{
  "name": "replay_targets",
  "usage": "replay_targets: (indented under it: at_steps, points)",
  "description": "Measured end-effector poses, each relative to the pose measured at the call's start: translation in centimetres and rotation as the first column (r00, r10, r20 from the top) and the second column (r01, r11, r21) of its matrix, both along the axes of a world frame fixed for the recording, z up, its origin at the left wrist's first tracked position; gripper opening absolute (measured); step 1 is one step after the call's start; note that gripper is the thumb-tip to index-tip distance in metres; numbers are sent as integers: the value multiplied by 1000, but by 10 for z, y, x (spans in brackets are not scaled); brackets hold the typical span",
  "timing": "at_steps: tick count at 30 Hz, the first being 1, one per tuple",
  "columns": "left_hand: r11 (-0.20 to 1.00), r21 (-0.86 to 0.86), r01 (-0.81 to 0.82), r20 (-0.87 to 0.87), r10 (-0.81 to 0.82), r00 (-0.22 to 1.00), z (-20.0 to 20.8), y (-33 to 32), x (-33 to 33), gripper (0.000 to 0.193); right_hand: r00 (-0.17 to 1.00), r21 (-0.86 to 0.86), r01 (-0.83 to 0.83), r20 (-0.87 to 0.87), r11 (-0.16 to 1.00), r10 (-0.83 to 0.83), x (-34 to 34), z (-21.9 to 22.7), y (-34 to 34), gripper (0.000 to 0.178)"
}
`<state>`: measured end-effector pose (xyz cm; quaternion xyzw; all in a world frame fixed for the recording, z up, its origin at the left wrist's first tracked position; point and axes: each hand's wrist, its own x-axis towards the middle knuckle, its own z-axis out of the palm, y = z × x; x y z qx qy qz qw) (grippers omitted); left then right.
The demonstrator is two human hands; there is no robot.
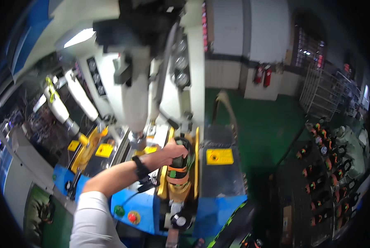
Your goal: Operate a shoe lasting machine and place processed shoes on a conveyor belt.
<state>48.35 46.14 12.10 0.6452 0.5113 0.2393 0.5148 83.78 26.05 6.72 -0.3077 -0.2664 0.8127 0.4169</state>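
My left hand (176, 152), with a dark band on its wrist, reaches across from the lower left. Its fingers are curled onto the top of a dark sandal (178, 170) with orange and green straps. The sandal lies between the yellow side pads (196, 165) of a press machine, its far end partly covered by my hand. My right hand is out of view. A black strip of material with a bright green zigzag edge (233, 225) crosses the lower right; what it belongs to I cannot make out.
A white press cylinder (136, 91) hangs just beyond my forearm. Red (133, 217) and green (119, 211) buttons sit on the blue front panel. A second yellow press station (88, 151) stands left. At right, a dark rack (292, 182) holds several similar sandals.
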Motion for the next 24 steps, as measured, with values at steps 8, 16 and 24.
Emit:
replay_targets:
  at_steps: [8, 16, 24]
  points:
    - [744, -500, -443, 640, 662, 390, 61, -336, -86, 74, 987, -53, -6, 160, 999, 14, -73, 49, 19, 47]
    - [154, -563, -812, 437, 890, -134, 16, -569, -79, 57, 703, 157, -61, 707, 986, -69, -223, 21, 243, 42]
    - [-140, 151, -979, -51, 988, -149, -113, -684, -91, 44, 619, 135, -104, 784, 985, -42, -255, -10, 221, 34]
